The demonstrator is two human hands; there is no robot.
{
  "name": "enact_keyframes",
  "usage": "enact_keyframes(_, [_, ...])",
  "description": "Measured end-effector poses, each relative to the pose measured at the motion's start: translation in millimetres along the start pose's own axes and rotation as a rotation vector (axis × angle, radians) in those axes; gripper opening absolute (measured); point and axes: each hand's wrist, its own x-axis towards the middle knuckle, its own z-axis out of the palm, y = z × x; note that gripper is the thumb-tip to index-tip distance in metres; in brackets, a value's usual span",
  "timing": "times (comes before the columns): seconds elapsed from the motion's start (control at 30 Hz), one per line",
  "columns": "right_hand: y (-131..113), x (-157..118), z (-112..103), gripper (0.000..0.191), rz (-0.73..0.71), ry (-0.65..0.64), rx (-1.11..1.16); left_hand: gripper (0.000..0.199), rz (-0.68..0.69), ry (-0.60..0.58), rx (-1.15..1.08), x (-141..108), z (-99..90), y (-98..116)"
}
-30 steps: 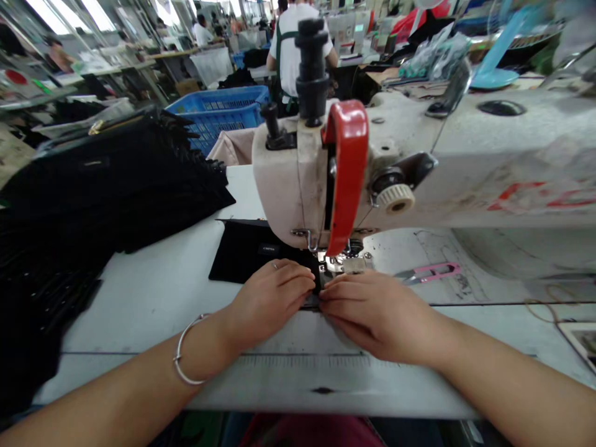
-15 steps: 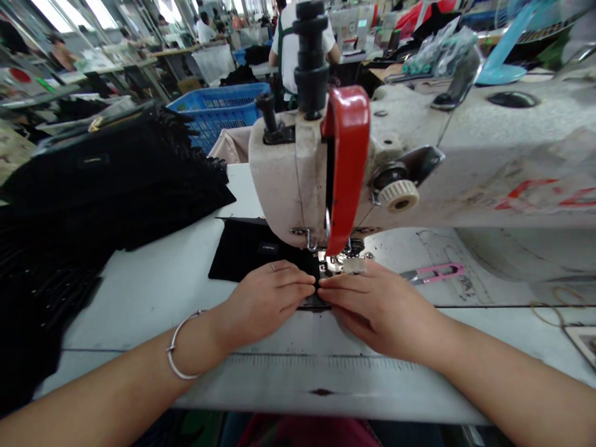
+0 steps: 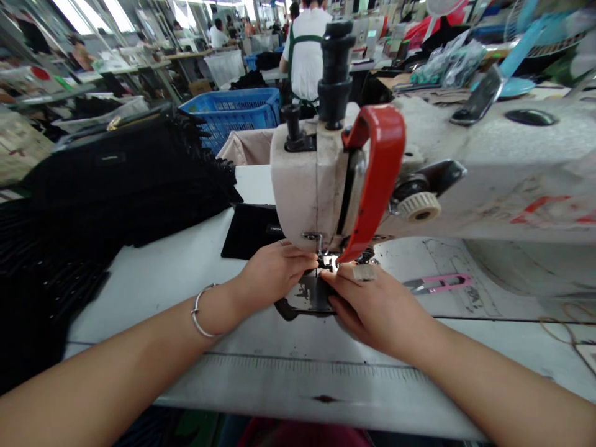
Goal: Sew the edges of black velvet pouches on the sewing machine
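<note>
A black fabric piece with a small label (image 3: 249,231) lies partly under the head of the white sewing machine (image 3: 298,186), behind the needle area. My left hand (image 3: 274,273) rests at the fabric's near right edge, its fingers together and pointing at the presser foot. Just right of the foot, my right hand (image 3: 367,304) has its fingertips close to the metal needle plate (image 3: 310,293). Both hands lie low with fingers pressed together; whatever is beneath them is mostly hidden. The red lever guard (image 3: 382,180) stands above my right hand.
Pink-handled thread snips (image 3: 440,284) lie right of my right hand. A large pile of black fabric pieces (image 3: 139,186) covers the table's left side. Behind are a blue basket (image 3: 233,112), a beige-lined bin (image 3: 246,148) and a person in white (image 3: 310,49).
The black fabric has moved away from me, beyond the needle, baring the needle plate. My left hand has moved slightly forward with it. The view has shifted, and the red guard looks more tilted.
</note>
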Motion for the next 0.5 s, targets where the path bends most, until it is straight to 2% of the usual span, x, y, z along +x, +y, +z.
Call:
enact_keyframes(0.2, [1,-2,1,0.03,-0.024,0.009,-0.007,0.019,-0.008,0.083,0.006,1,6.8,-5])
enact_keyframes(0.3, [2,-2,0,0.029,-0.043,0.025,-0.007,0.02,0.011,0.086,-0.004,0,6.9,-7])
enact_keyframes(0.4, [3,-2,-1,0.027,-0.064,0.036,0.005,0.022,-0.017,0.046,-0.013,0,0.1,-4])
enact_keyframes(0.5, [4,-4,-3,0.026,-0.078,0.049,0.027,0.026,-0.067,-0.089,0.022,2,-13.2,8])
